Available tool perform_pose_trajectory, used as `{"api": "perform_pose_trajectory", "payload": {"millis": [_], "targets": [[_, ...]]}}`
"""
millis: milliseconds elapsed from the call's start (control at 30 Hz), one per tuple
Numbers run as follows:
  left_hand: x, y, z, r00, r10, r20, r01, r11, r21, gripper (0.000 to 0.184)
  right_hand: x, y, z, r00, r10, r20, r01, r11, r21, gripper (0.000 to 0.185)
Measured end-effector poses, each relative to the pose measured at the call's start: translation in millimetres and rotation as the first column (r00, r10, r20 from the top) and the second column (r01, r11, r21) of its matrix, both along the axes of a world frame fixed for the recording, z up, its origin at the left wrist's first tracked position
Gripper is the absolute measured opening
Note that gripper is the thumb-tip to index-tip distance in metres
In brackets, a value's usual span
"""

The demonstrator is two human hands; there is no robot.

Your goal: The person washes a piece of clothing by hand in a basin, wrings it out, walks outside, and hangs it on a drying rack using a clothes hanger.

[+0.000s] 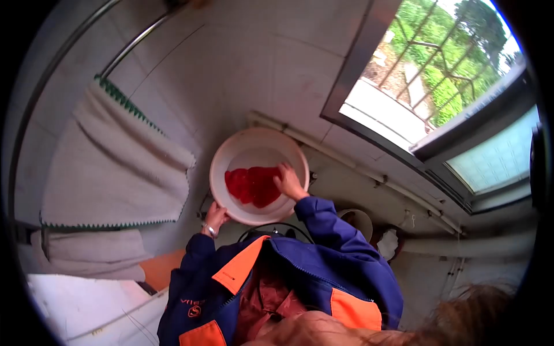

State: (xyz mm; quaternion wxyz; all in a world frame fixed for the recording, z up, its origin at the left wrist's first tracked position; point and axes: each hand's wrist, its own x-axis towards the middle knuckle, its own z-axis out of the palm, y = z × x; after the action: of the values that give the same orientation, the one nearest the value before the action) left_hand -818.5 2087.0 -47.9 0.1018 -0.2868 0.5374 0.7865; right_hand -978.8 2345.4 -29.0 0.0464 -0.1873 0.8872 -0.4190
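Touching red cloth (251,185), right grip (281,176) has unclear closure, while left grip (216,218) holds basin (259,138).

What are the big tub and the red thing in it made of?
The tub looks like smooth plastic: its pale rim is evenly rounded. The red thing is probably soft cloth, lying limp with wavy edges, but I can't be sure.

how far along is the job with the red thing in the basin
Looks done: the red item is in the pale basin, spread across its bottom.
In hand: the right hand is on the red item's edge, the left hand at the basin's rim.
Left, probably: finishing the handling and lifting it out, as it lies inside the basin. How much handling remains, I can't tell.
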Motion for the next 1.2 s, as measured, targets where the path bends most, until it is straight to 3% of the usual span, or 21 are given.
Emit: {"api": "perform_pose_trajectory", "payload": {"millis": [33, 167, 233, 267, 333, 467, 500, 567, 600, 667, 733, 800, 833, 867, 900, 933, 1000, 1033, 1067, 1133, 1200], "targets": [[-0.5, -0.2, -0.5, 1.000, 0.012, 0.020, -0.012, 1.000, 0.002, 0.040, -9.9, -6.5, -28.7, 0.995, 0.033, -0.094, -0.022, 0.993, 0.118, 0.053], [1.5, 9.9, 14.7, 0.998, 0.062, 0.012, -0.061, 0.997, -0.054, 0.040, -25.3, -27.4, -41.0, 0.993, -0.019, 0.118, -0.019, 0.950, 0.310, 0.047], [-4.4, 10.3, 14.6, 0.993, 0.116, -0.034, -0.119, 0.986, -0.120, 0.043, -17.1, -35.8, -47.3, 0.995, -0.098, -0.034, 0.103, 0.903, 0.418, 0.047], [-7.7, 9.3, 15.0, 0.980, 0.138, -0.142, -0.185, 0.891, -0.415, 0.042, -18.7, -38.8, -49.3, 0.995, -0.093, -0.034, 0.099, 0.904, 0.416, 0.047], [-21.3, 14.0, 30.8, 0.935, 0.076, -0.345, -0.341, 0.448, -0.827, 0.041, -23.4, -43.1, -52.6, 0.988, 0.049, 0.145, -0.118, 0.848, 0.517, 0.042], [-49.1, 29.1, 40.9, 0.925, -0.022, -0.380, -0.203, 0.815, -0.543, 0.035, -50.8, -39.3, -52.5, 0.945, 0.000, 0.328, -0.154, 0.882, 0.445, 0.036], [-56.7, 29.7, 24.2, 0.954, -0.007, -0.301, -0.092, 0.946, -0.311, 0.039, -50.6, -38.4, -48.4, 0.967, -0.100, 0.235, 0.003, 0.924, 0.383, 0.034], [-70.1, 43.6, 18.0, 0.986, 0.089, -0.144, -0.109, 0.984, -0.142, 0.042, -38.8, -43.6, -53.3, 0.985, -0.173, -0.015, 0.169, 0.939, 0.301, 0.036], [-77.8, 49.6, 14.0, 0.988, 0.154, 0.025, -0.155, 0.987, 0.030, 0.046, -29.0, -45.2, -50.4, 0.985, -0.174, -0.015, 0.171, 0.939, 0.299, 0.036], [-84.3, 53.2, -4.5, 0.989, 0.145, 0.005, -0.145, 0.989, 0.016, 0.053, -8.5, -42.1, -38.0, 0.956, 0.213, -0.200, -0.122, 0.914, 0.387, 0.041], [-96.6, 52.9, -12.8, 0.979, 0.185, 0.087, -0.187, 0.982, 0.019, 0.051, -25.3, -45.7, -41.8, 0.974, 0.216, -0.065, -0.173, 0.902, 0.395, 0.037], [-100.1, 55.7, -14.0, 0.972, 0.201, 0.119, -0.199, 0.980, -0.032, 0.051, -35.6, -43.9, -43.8, 0.952, 0.002, 0.305, -0.042, 0.991, 0.125, 0.026], [-103.3, 57.0, -10.6, 0.947, 0.246, 0.206, -0.267, 0.961, 0.076, 0.049, -37.3, -46.6, -44.2, 0.954, 0.000, 0.299, -0.039, 0.992, 0.123, 0.026], [-106.2, 59.8, -6.2, 0.914, 0.277, 0.295, -0.338, 0.924, 0.178, 0.048, -36.0, -52.1, -44.0, 0.936, 0.079, 0.344, -0.042, 0.993, -0.113, 0.023], [-106.8, 65.6, 2.6, 0.959, 0.205, 0.194, -0.270, 0.869, 0.416, 0.048, -37.3, -59.0, -40.8, 0.920, 0.163, 0.358, -0.031, 0.938, -0.346, 0.022], [-111.8, 66.8, 1.7, 0.969, 0.184, 0.165, -0.238, 0.877, 0.417, 0.048, -33.1, -63.9, -20.0, 0.914, 0.237, 0.330, -0.085, 0.905, -0.417, 0.024], [-129.0, 71.8, -2.2, 0.970, 0.165, 0.176, -0.241, 0.714, 0.658, 0.051, -19.2, -76.0, 32.6, 0.849, 0.235, 0.473, -0.071, 0.938, -0.338, 0.025], [-129.1, 63.6, -18.7, 0.989, 0.144, 0.017, -0.112, 0.682, 0.722, 0.052, -18.2, -80.1, 33.8, 0.850, 0.287, 0.442, -0.165, 0.941, -0.294, 0.026], [-129.0, 56.5, -30.6, 0.981, 0.134, -0.142, 0.023, 0.643, 0.766, 0.054, -14.5, -82.8, 46.4, 0.720, 0.257, 0.644, -0.058, 0.948, -0.313, 0.026], [-157.2, 20.3, -137.2, 0.833, -0.105, -0.543, 0.349, 0.862, 0.369, 0.043, -5.4, -81.6, 65.1, 0.747, 0.329, 0.577, -0.082, 0.908, -0.411, 0.028], [-137.6, 52.9, -68.1, 0.989, 0.143, -0.019, -0.107, 0.814, 0.571, 0.040, -1.6, -88.7, 54.2, 0.779, 0.334, 0.530, -0.099, 0.901, -0.423, 0.029]]}}
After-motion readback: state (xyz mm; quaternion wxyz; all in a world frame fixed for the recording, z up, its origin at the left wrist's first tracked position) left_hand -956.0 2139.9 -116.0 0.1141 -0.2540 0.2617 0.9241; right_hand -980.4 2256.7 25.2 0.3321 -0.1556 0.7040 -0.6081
